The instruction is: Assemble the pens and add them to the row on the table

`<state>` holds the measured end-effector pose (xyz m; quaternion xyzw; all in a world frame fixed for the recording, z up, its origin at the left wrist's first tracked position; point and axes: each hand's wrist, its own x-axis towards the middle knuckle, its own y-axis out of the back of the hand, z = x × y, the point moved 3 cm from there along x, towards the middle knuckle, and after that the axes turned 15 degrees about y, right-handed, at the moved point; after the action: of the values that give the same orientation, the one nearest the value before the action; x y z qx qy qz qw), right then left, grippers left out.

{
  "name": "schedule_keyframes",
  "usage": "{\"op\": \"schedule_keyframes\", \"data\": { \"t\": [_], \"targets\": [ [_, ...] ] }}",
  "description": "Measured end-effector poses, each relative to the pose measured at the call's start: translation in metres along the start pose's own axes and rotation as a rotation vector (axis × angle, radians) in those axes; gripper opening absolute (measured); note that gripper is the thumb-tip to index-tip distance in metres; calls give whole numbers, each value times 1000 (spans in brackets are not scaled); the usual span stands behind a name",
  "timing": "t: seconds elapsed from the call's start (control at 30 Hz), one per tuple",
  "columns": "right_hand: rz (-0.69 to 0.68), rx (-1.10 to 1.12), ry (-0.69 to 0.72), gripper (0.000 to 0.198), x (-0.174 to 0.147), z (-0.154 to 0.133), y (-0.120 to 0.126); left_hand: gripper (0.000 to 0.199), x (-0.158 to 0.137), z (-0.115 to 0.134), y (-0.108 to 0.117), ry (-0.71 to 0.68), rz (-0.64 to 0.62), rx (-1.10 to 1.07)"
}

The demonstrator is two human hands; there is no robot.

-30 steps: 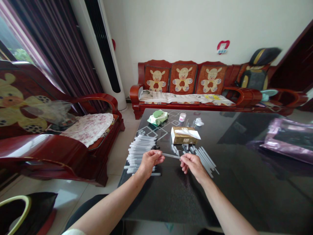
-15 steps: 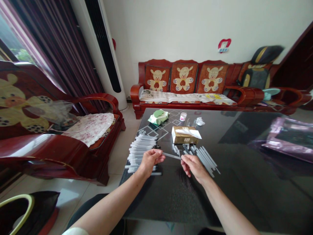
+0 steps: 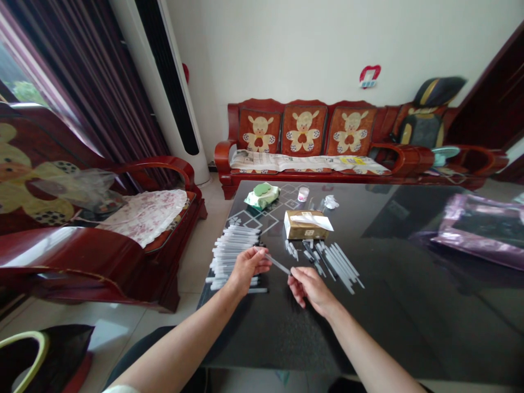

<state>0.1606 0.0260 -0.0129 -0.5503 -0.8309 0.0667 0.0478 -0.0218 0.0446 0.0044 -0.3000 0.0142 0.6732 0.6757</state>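
Observation:
A slim, translucent grey pen [image 3: 279, 264] spans the gap between my two hands above the dark table. Its left end is pinched in the fingers of my left hand [image 3: 247, 267]. My right hand [image 3: 310, 288] grips the other end, which sits lower and shows a dark tip. Beside and beneath my left hand lies a thick row of similar frosted pens [image 3: 234, 248]. To the right, a smaller group of grey pen tubes [image 3: 341, 267] lies slanted, with thin black pieces [image 3: 315, 254] at its left. Several short grey caps [image 3: 291, 249] rest nearby.
On the glossy black table [image 3: 393, 311] stand a tissue box [image 3: 305, 232], a green wipes pack [image 3: 262, 196], a small white cup [image 3: 303, 194] and crumpled tissue [image 3: 331, 202]. A purple shiny package [image 3: 478, 232] lies right. Wooden seats [image 3: 223, 158] surround the table.
My right hand has moved left and down, toward my body, with its end of the pen, so the pen slopes more steeply. The view has shifted slightly. Both hands still hold the pen.

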Motion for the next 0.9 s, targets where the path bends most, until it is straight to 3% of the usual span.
{"op": "schedule_keyframes", "data": {
  "t": [0.13, 0.2, 0.3, 0.4, 0.47, 0.57, 0.77, 0.9],
  "targets": [
    [-68, -241, 10, 44, 3, -5, 9, 34, -1, -2, -2, 23, -8, 24],
    [-46, -544, 119, 36, 6, -18, 36, 33, -3, -1, -3, 28, -18, 28],
    [135, -963, 263, 23, 5, -41, 92, 33, -6, 0, -6, 52, -60, 48],
    [164, -1342, 221, 14, -2, -50, 132, 34, -9, -1, -10, 100, -106, 77],
    [136, -1486, 138, 16, -7, -47, 142, 36, -10, -3, -13, 121, -146, 91],
    [90, -1574, 64, 19, -10, -40, 139, 38, -11, -6, -15, 133, -191, 101],
    [87, -1609, 68, 14, -5, -35, 132, 39, -11, -8, -13, 146, -216, 87],
    [153, -1467, 142, 10, -1, -38, 132, 38, -11, -6, -13, 141, -225, 86]
  ]
}}
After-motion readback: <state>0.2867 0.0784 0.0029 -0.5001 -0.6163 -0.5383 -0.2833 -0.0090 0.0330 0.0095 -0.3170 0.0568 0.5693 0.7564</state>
